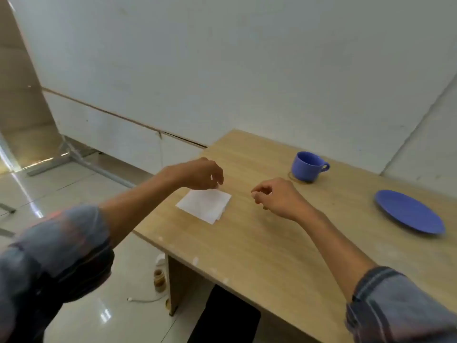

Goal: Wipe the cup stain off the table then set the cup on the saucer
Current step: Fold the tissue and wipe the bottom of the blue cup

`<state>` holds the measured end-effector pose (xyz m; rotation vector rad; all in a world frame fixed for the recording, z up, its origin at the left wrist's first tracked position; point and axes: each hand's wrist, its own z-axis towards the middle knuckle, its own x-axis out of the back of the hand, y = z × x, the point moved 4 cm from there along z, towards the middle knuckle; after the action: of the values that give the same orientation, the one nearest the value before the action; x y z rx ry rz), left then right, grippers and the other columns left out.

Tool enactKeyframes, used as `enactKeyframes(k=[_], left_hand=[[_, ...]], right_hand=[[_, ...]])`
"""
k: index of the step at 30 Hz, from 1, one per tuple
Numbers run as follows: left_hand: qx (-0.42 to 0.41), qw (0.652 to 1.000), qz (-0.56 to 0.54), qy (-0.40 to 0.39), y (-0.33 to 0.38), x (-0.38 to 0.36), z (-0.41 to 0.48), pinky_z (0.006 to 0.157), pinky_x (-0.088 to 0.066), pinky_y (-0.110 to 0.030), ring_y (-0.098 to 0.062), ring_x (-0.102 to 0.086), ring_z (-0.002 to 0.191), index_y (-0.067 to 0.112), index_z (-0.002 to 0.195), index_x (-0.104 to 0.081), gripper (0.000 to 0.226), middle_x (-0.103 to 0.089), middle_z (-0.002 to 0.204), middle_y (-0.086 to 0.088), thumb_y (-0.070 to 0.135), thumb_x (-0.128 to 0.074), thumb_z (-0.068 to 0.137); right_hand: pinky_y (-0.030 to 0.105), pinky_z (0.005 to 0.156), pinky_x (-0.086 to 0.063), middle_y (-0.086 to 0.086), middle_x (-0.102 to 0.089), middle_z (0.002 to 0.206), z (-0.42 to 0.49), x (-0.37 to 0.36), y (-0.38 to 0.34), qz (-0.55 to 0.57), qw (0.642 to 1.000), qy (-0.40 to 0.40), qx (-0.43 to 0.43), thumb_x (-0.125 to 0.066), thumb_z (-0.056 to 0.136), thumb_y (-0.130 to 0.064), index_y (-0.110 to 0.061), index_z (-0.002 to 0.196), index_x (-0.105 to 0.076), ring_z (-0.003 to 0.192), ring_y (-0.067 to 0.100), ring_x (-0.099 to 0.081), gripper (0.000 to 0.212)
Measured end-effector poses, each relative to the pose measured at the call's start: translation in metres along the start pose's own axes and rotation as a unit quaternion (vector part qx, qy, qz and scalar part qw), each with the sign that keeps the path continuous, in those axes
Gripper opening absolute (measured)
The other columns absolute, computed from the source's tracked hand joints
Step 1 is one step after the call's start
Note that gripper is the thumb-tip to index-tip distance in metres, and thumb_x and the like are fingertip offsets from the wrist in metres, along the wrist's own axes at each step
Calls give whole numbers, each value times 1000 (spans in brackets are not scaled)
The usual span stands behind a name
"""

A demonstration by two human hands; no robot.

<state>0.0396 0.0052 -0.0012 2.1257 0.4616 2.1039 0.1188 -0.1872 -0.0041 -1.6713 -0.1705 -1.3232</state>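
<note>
A blue cup (306, 165) stands upright near the far edge of the wooden table (259, 243), handle to the right, with a thin brown ring stain (291, 176) showing around its base. A blue saucer (409, 211) lies to the right, apart from the cup. A folded white napkin (205, 204) lies flat near the table's left edge. My left hand (200, 174) hovers just above the napkin's far corner, fingertips curled down and close to it. My right hand (277, 195) hangs loosely curled over the table between napkin and cup, holding nothing.
A white wall runs close behind the table. To the left, the table edge drops to a glossy tiled floor. Small jars (159, 278) and a white cable (143, 300) lie on the floor by the table leg.
</note>
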Motion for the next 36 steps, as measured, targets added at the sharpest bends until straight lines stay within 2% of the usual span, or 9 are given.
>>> enactKeyframes(k=[5, 12, 17, 19, 22, 26, 29, 32, 36], left_hand=[[14, 1000, 1, -27, -26, -12, -4, 92, -43, -30, -18, -53, 110, 21, 126, -56, 41, -56, 120, 1, 32, -64, 88], [8, 998, 31, -61, -26, -12, 13, 77, -39, -27, -14, -50, 95, 19, 110, -64, 25, -58, 101, 4, 29, -65, 87], [-21, 989, 35, -144, -4, 8, 21, 72, -40, -25, -13, -55, 92, 22, 102, -62, 17, -61, 101, 6, 28, -65, 86], [-37, 988, 21, -149, 9, 23, 23, 69, -42, -24, -11, -57, 87, 24, 95, -61, 11, -62, 93, 10, 28, -65, 86], [-54, 989, -35, -135, 28, 46, 23, 72, -47, -24, -10, -60, 86, 24, 94, -62, 8, -63, 91, 11, 27, -65, 86], [-69, 980, -167, -87, 47, 66, 22, 69, -51, -21, -11, -65, 89, 22, 105, -63, 22, -66, 99, 6, 26, -68, 85], [-89, 949, -299, -44, 59, 73, 21, 70, -57, -21, -11, -70, 89, 21, 119, -58, 41, -71, 105, 4, 26, -72, 81], [-109, 909, -403, 0, 76, 75, 26, 78, -58, -28, -18, -70, 96, 25, 122, -55, 45, -71, 110, -4, 23, -73, 81], [-144, 892, -427, 34, 110, 74, 34, 82, -58, -35, -22, -70, 97, 25, 122, -57, 43, -73, 106, -9, 21, -72, 82]], right_hand=[[28, 82, -46, -1, -66, 108, 22, -32, -18, -36, 999, -19, -23, -61, 86, -37, -23, 112, -68, 97, 14, -59, 31], [32, 83, -49, -1, -63, 106, 31, -52, -22, -38, 998, -11, -41, -62, 83, -38, -21, 121, -60, 97, 16, -60, 42], [22, 70, -45, -3, -65, 103, 32, -48, -23, 37, 999, -16, -29, -64, 84, -31, -20, 105, -67, 92, 13, -59, 23], [24, 67, -49, -3, -68, 98, 28, -38, -22, 95, 995, -5, -29, -64, 85, -29, -19, 95, -69, 88, 15, -62, 15], [29, 71, -58, -1, -71, 96, 20, -19, -19, 163, 986, -13, -35, -63, 88, -28, -17, 96, -69, 84, 12, -68, 15], [28, 71, -58, 3, -74, 93, 4, 16, -12, 275, 961, 4, -28, -64, 89, -23, -13, 96, -67, 80, 15, -72, 13], [29, 70, -57, 5, -73, 86, -11, 45, -4, 356, 933, 47, -22, -63, 90, -19, -7, 95, -65, 76, 19, -71, 13], [26, 66, -55, 5, -71, 83, -26, 70, 5, 409, 909, 81, -19, -60, 91, -17, -4, 96, -63, 72, 17, -69, 14], [28, 66, -53, 7, -68, 84, -46, 96, 23, 449, 886, 107, -28, -60, 91, -17, -6, 96, -64, 71, 18, -67, 12]])
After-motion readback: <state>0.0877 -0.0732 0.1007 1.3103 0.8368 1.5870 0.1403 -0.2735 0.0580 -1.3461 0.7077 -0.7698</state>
